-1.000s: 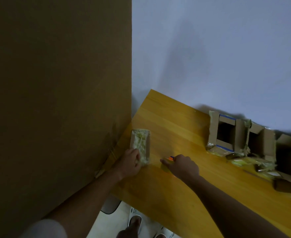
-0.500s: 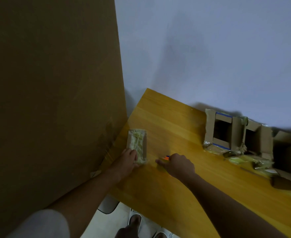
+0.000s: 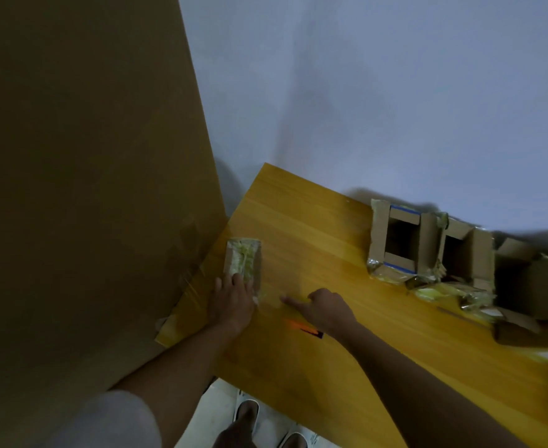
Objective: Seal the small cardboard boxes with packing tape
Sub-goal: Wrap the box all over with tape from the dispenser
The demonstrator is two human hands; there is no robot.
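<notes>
A small cardboard box, wrapped in crinkled glossy tape, lies at the wooden table's left edge. The left hand presses flat on its near end. The right hand, forefinger out, now holds nothing; the orange-tipped tool lies beside it. Three open boxes sit well apart.

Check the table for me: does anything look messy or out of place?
Yes. The open boxes at the table's far right stand with crumpled tape scraps strewn in front. The taped box under the left hand carries wrinkled tape on top. An orange and black tool lies loose beside the right hand.
</notes>
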